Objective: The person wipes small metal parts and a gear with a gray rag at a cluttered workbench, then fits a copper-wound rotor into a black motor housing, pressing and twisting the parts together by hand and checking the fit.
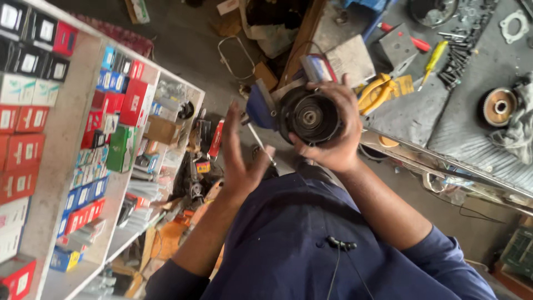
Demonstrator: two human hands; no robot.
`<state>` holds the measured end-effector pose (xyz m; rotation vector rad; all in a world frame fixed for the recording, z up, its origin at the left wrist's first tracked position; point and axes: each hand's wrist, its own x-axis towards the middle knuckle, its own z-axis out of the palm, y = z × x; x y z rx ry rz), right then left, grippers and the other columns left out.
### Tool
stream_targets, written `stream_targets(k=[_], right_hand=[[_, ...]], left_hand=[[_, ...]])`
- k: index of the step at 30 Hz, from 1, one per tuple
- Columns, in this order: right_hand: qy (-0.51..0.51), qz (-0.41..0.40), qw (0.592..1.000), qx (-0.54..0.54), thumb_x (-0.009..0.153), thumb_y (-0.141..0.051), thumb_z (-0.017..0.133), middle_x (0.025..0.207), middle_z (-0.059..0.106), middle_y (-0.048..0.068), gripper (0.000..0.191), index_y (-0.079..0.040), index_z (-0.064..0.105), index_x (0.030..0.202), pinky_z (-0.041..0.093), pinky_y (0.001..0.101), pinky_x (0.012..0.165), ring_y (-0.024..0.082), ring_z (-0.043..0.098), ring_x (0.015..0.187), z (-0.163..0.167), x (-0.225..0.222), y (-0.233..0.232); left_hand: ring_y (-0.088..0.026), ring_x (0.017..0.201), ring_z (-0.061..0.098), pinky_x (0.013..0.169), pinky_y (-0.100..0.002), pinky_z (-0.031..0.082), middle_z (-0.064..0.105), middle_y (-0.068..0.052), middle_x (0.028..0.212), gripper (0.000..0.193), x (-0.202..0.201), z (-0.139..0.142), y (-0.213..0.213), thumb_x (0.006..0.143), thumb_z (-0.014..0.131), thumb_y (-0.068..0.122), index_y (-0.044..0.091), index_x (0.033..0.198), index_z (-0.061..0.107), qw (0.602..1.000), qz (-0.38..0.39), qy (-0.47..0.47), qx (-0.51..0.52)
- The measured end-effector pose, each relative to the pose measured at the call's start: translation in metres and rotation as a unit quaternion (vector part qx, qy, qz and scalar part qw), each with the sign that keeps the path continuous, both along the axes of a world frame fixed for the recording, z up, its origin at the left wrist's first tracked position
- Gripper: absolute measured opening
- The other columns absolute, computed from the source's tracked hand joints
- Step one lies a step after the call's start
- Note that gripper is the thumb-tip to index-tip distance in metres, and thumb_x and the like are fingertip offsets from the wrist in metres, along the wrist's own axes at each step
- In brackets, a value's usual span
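1. Your right hand clasps the round black pulley part, fingers wrapped over its rim.
2. Your left hand hangs released, palm spread, just left of the pulley part.
3. Yellow pliers lie on the workbench, right of the pulley part.

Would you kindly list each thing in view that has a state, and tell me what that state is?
Round black pulley part: held up in the right hand, face toward the camera.
Right hand: closed around the pulley part's rim.
Left hand: open, fingers spread, holding nothing.
Yellow-handled pliers: lying on the workbench, handles apart.
Toothed metal wheel: lying flat on the workbench.
Shelves: stacked with small boxes.
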<state>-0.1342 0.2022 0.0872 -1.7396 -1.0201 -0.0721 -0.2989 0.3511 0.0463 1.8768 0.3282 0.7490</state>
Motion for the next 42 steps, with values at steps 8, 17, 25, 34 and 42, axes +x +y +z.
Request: stream_targets(k=[8, 17, 25, 34, 42], right_hand=[[-0.032, -0.045, 0.998, 0.036, 0.077, -0.028, 0.088, 0.135, 0.064, 0.017, 0.083, -0.004, 0.045, 0.144, 0.02, 0.056, 0.132, 0.033, 0.06, 0.13, -0.012, -0.013, 0.006], [-0.057, -0.041, 0.997, 0.022, 0.076, -0.031, 0.088, 0.137, 0.064, 0.02, 0.085, -0.003, 0.044, 0.143, 0.02, 0.0588, 0.13, 0.035, 0.059, 0.135, -0.015, -0.012, 0.003], [-0.067, -0.052, 0.996, 0.019, 0.075, -0.031, 0.089, 0.132, 0.067, 0.018, 0.082, -0.002, 0.047, 0.138, 0.023, 0.0585, 0.129, 0.035, 0.058, 0.134, -0.015, -0.014, 0.007], [-0.055, -0.046, 0.997, 0.035, 0.075, -0.032, 0.089, 0.131, 0.066, 0.02, 0.081, -0.002, 0.049, 0.139, 0.028, 0.0583, 0.128, 0.034, 0.061, 0.132, -0.016, -0.015, 0.008], [-0.043, -0.042, 0.997, 0.053, 0.076, -0.031, 0.089, 0.131, 0.063, 0.02, 0.08, -0.003, 0.048, 0.139, 0.028, 0.0575, 0.128, 0.034, 0.062, 0.131, -0.017, -0.015, 0.01]], left_hand=[[-0.012, 0.091, 0.064, 0.076, -0.026, 0.053, 0.072, -0.01, 0.119, 0.04, 0.0, -0.06, -0.038, 0.104, 0.057, 0.019, 0.0, 0.138, 0.053, 0.907, -0.033, 0.195, -0.372], [-0.015, 0.092, 0.074, 0.086, -0.032, 0.059, 0.079, -0.009, 0.098, 0.037, -0.011, -0.033, -0.037, 0.106, 0.059, 0.031, -0.005, 0.106, 0.07, 0.889, -0.21, 0.246, -0.325], [-0.002, 0.042, 0.048, 0.041, -0.021, 0.044, 0.058, 0.003, 0.056, 0.099, 0.015, 0.011, 0.077, 0.094, 0.03, 0.081, 0.006, 0.157, 0.039, 0.931, -0.273, 0.007, -0.244], [-0.006, 0.042, 0.033, 0.041, -0.025, 0.032, 0.04, 0.007, 0.05, 0.101, -0.009, -0.044, 0.035, 0.091, 0.01, 0.08, 0.011, 0.153, 0.05, 0.838, -0.279, 0.298, -0.361], [-0.005, 0.042, 0.028, 0.042, -0.025, 0.028, 0.036, 0.008, 0.051, 0.108, -0.003, 0.009, 0.097, 0.09, 0.012, 0.087, 0.01, 0.158, 0.045, 0.85, -0.362, 0.072, -0.376]])
